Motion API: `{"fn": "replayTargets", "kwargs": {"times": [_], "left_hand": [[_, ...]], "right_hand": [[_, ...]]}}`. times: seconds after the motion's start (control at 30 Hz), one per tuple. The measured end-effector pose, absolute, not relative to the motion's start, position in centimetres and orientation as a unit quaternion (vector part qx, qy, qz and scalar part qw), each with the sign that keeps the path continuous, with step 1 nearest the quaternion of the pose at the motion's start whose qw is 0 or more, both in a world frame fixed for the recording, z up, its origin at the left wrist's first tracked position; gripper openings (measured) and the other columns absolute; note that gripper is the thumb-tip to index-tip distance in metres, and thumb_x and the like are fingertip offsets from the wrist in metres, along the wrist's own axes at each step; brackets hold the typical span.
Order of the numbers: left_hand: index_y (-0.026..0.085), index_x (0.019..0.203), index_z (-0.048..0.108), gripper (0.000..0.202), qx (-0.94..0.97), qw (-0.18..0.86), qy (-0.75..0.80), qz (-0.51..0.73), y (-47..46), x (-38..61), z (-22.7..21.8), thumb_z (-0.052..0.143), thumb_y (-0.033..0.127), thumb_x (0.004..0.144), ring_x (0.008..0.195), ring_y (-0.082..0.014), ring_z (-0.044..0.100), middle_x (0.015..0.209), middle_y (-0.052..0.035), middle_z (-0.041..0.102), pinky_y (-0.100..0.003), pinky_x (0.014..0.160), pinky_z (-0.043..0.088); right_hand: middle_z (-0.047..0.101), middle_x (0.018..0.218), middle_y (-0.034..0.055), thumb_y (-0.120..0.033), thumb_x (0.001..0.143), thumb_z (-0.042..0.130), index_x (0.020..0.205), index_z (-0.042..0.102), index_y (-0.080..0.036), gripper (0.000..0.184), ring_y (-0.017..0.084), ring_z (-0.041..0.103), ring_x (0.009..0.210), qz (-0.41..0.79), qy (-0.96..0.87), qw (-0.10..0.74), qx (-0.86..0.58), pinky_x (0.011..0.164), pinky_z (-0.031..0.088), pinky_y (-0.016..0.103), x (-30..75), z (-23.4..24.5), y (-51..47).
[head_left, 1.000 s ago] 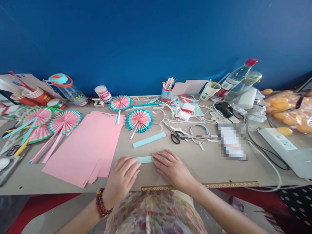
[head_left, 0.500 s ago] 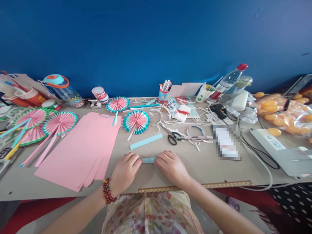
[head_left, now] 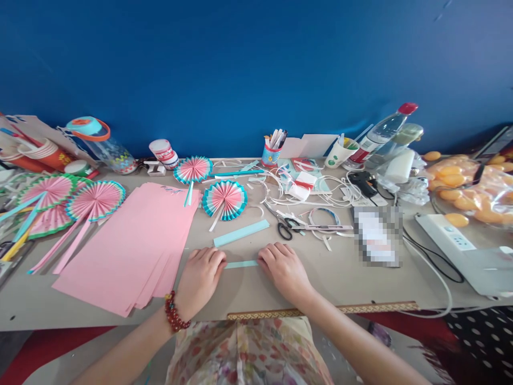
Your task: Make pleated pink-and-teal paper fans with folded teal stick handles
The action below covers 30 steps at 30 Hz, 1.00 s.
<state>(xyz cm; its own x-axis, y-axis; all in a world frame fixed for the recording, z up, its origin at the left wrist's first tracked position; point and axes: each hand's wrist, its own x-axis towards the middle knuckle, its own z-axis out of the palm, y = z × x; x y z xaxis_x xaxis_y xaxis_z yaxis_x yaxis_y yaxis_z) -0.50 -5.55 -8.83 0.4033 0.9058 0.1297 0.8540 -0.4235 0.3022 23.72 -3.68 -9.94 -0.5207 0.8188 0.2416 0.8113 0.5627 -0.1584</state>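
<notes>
A narrow light-blue paper strip (head_left: 241,264) lies along the table between my two hands. My left hand (head_left: 201,274) is closed on its left end, fingertips pressed down near the tabletop. At the opposite end my right hand (head_left: 284,269) is closed on the strip too. Both ends are hidden under the fingers. Just beyond my hands is a wider light-blue paper strip (head_left: 241,233), apart from them. Scissors (head_left: 285,227) with black handles rest farther right. Behind is a round pleated paper fan (head_left: 224,200) in pink and teal.
Pink paper sheets (head_left: 128,240) are stacked left of my left hand, with another pleated fan (head_left: 96,200) beside them. A tangle of white cords (head_left: 336,187) stands behind the scissors. At right are a power strip (head_left: 452,232) and a bottle (head_left: 385,133).
My hands have moved slightly apart, my left hand shifting left. More of the narrow strip shows between them, and it looks flatter. The camera view has shifted a little.
</notes>
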Motion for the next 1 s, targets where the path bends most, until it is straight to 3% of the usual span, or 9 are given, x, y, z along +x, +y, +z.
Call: {"fn": "replayTargets", "kwargs": {"times": [0.27,0.37,0.43,0.53,0.63,0.73,0.83,0.93,1.0], "left_hand": [[0.02,0.095,0.058,0.014,0.81,0.066,0.564,0.149,-6.4,-2.1,-9.2,0.046,0.014,0.097,0.084,-0.0222,0.062,0.093,-0.005,0.065,-0.038,0.077,0.043],[0.019,0.111,0.061,0.024,0.806,0.005,0.569,0.166,-7.2,-0.9,-8.5,0.044,0.013,0.097,0.102,-0.026,0.062,0.115,-0.0103,0.066,-0.043,0.088,0.044],[0.021,0.133,0.054,0.038,0.859,0.002,0.489,0.151,-7.6,0.7,-8.1,0.042,0.015,0.098,0.125,-0.0254,0.054,0.138,-0.01,0.059,-0.044,0.106,0.036],[0.014,0.151,0.035,0.064,0.917,0.027,0.386,0.102,-7.9,2.9,-8.3,0.043,0.049,0.098,0.146,-0.0264,0.031,0.157,-0.0117,0.04,-0.045,0.12,0.02],[0.008,0.153,0.028,0.088,0.92,0.039,0.38,0.085,-7.9,3.7,-9.3,0.035,0.07,0.092,0.15,-0.027,0.025,0.159,-0.0159,0.033,-0.044,0.121,0.016],[0.007,0.154,0.027,0.097,0.918,0.046,0.384,0.081,-7.8,3.5,-9.9,0.032,0.077,0.088,0.15,-0.0273,0.022,0.16,-0.0165,0.031,-0.045,0.122,0.014],[0.007,0.155,0.024,0.102,0.919,0.056,0.38,0.084,-7.7,3.4,-9.7,0.03,0.081,0.085,0.15,-0.0274,0.022,0.16,-0.0165,0.03,-0.045,0.122,0.014],[0.009,0.156,0.019,0.099,0.92,0.063,0.378,0.081,-7.6,3.2,-9.4,0.03,0.079,0.087,0.15,-0.028,0.023,0.161,-0.0161,0.027,-0.046,0.122,0.016],[0.01,0.157,0.017,0.094,0.92,0.061,0.379,0.073,-7.7,2.6,-9.3,0.031,0.075,0.09,0.15,-0.028,0.024,0.162,-0.0156,0.025,-0.046,0.121,0.017]], "right_hand": [[0.064,0.088,0.0042,-0.021,0.099,0.052,0.089,0.059,-0.02,0.013,0.02,0.055,0.083,0.047,-0.858,0.174,-0.482,0.077,0.037,0.033,24.7,-10.4,-4.0],[0.064,0.09,0.005,-0.022,0.1,0.05,0.09,0.06,-0.02,0.014,0.021,0.055,0.084,0.061,-0.855,0.175,-0.484,0.077,0.038,0.033,24.8,-10.3,-4.2],[0.064,0.092,0.0056,-0.021,0.099,0.05,0.091,0.06,-0.02,0.013,0.021,0.055,0.085,0.065,-0.858,0.167,-0.481,0.078,0.039,0.034,24.9,-10.2,-4.1],[0.064,0.093,0.0059,-0.02,0.099,0.051,0.092,0.062,-0.02,0.013,0.022,0.055,0.086,0.062,-0.86,0.158,-0.481,0.078,0.04,0.034,24.9,-9.8,-3.8],[0.067,0.096,0.0064,-0.022,0.098,0.053,0.091,0.065,-0.021,0.014,0.023,0.056,0.089,0.046,-0.86,0.155,-0.484,0.079,0.042,0.036,24.7,-9.4,-4.1],[0.068,0.116,0.0077,-0.021,0.098,0.051,0.108,0.067,-0.022,0.019,0.025,0.056,0.107,0.023,-0.87,0.166,-0.463,0.095,0.041,0.043,24.5,-9.3,-5.4],[0.056,0.143,0.0094,-0.035,0.101,0.047,0.139,0.052,-0.016,0.043,0.028,0.044,0.132,0.018,-0.887,0.151,-0.436,0.115,0.026,0.049,24.9,-9.4,-7.0],[0.041,0.155,0.008,-0.049,0.099,0.047,0.151,0.038,-0.014,0.062,0.03,0.035,0.141,0.008,-0.898,0.108,-0.427,0.117,0.022,0.05,26.3,-9.7,-7.9],[0.036,0.158,0.0065,-0.048,0.1,0.047,0.154,0.032,-0.016,0.065,0.03,0.033,0.143,-0.004,-0.895,0.08,-0.438,0.118,0.02,0.05,27.6,-9.8,-8.1]]}}
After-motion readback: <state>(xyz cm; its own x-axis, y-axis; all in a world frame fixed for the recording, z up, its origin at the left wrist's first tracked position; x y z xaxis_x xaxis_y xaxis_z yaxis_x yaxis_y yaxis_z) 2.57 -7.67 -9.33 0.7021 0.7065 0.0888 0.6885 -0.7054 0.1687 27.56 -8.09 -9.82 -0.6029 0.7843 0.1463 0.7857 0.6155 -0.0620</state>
